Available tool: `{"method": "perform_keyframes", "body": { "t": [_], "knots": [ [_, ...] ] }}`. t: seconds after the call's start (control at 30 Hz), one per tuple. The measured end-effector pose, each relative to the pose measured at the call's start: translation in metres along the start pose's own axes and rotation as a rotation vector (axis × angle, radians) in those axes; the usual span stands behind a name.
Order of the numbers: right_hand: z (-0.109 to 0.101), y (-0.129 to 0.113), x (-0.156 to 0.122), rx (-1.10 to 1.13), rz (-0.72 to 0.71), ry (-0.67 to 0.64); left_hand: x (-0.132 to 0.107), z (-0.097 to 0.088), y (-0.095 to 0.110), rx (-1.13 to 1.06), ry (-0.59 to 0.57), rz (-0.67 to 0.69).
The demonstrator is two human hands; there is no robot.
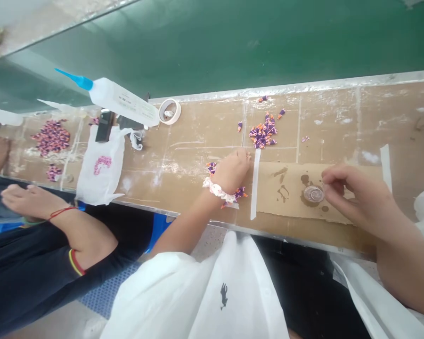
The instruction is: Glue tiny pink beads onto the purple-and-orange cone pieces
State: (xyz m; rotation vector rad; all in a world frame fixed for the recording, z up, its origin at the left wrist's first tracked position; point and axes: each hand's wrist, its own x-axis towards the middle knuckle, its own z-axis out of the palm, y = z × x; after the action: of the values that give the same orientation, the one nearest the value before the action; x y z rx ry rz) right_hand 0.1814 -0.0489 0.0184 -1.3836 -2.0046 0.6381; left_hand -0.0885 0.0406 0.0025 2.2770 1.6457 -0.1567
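My left hand (233, 170) rests on the brown worktable (198, 141) with its fingers curled closed beside a small clump of purple-and-orange pieces (211, 167); what it pinches is hidden. A floral scrunchie (217, 190) circles that wrist. My right hand (353, 193) hovers with fingers pinched next to a small clear round cap (313, 193) sitting on a stained cardboard sheet (289, 188). A bigger pile of purple-and-orange pieces (263, 133) lies beyond my left hand.
A glue bottle with a blue nozzle (116, 96), a tape roll (169, 111) and a white plastic bag (102, 165) lie to the left. Another person's arm and hand (31, 200) rest at the table's near edge, by another pile of pieces (51, 136).
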Motion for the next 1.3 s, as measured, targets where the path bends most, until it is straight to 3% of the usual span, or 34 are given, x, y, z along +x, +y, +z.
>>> {"method": "perform_keyframes", "body": {
  "t": [0.1, 0.2, 0.3, 0.47, 0.7, 0.87, 1.0, 1.17, 1.3],
  "knots": [
    [0.005, 0.000, 0.000, 0.045, 0.047, 0.086, 0.000, -0.006, 0.026, -0.859, 0.060, 0.047],
    [0.010, -0.006, 0.001, 0.148, 0.079, 0.202, -0.006, -0.001, 0.065, -1.627, -0.215, 0.072],
    [0.014, -0.014, 0.001, 0.270, 0.104, 0.321, -0.010, 0.014, 0.097, -1.929, -0.424, 0.068],
    [0.017, -0.026, -0.001, 0.357, 0.131, 0.393, -0.012, 0.033, 0.112, -2.077, -0.469, 0.059],
    [0.019, -0.030, -0.001, 0.350, 0.158, 0.347, -0.016, 0.030, 0.115, -2.117, -0.596, 0.028],
    [0.018, -0.032, -0.001, 0.331, 0.175, 0.350, -0.017, 0.029, 0.117, -2.128, -0.585, 0.024],
    [0.017, -0.035, -0.001, 0.297, 0.196, 0.352, -0.018, 0.031, 0.116, -2.086, -0.559, 0.078],
    [0.015, -0.038, -0.002, 0.214, 0.210, 0.343, -0.019, 0.028, 0.114, -1.977, -0.441, 0.179],
    [0.014, -0.038, -0.002, 0.204, 0.214, 0.337, -0.018, 0.027, 0.113, -1.935, -0.451, 0.194]
  ]
}}
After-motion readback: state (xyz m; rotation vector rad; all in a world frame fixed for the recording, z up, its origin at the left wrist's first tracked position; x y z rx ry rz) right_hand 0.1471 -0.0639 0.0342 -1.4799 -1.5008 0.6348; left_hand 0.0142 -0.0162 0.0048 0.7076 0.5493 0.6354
